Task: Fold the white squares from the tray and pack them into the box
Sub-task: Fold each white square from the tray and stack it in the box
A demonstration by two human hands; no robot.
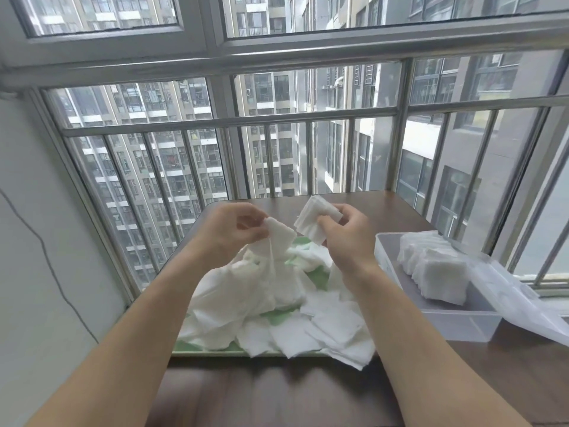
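My left hand [234,229] pinches a limp square [278,234], my right hand [348,238] grips the folded stack [311,220]; I should match corners before creasing.

White squares [277,303] heaped loose on green tray [278,316]; folded stack [431,266] upright in clear box [455,322].

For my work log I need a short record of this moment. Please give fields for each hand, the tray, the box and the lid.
left hand: pinches a white square, held above the tray
right hand: holds a small folded stack
tray: green, on the table, mostly covered with unfolded squares
box: clear, open, to the right of the tray, with a row of packed squares inside
lid: clear, at the box's right side
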